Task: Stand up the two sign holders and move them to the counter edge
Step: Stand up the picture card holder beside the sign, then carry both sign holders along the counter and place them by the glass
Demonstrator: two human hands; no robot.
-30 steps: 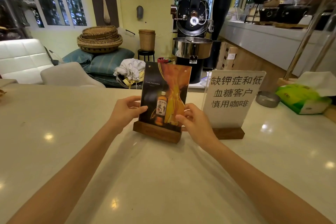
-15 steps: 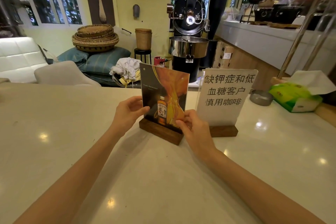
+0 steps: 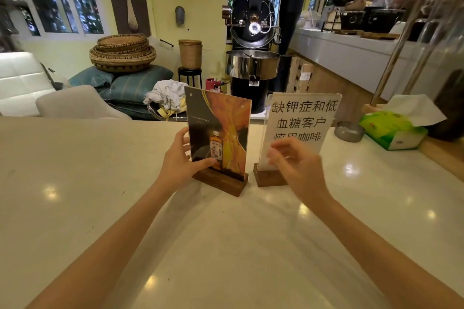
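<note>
Left hand [image 3: 179,165] grips whisky sign holder [image 3: 218,138] upright, steadying it near counter [image 3: 100,183] edge; right hand [image 3: 296,168] open, blurred, before text sign holder [image 3: 301,118].

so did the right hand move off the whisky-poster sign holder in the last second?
Yes. The right hand has left the whisky-poster sign holder and shifted right, now in front of the white Chinese-text sign holder.
</note>
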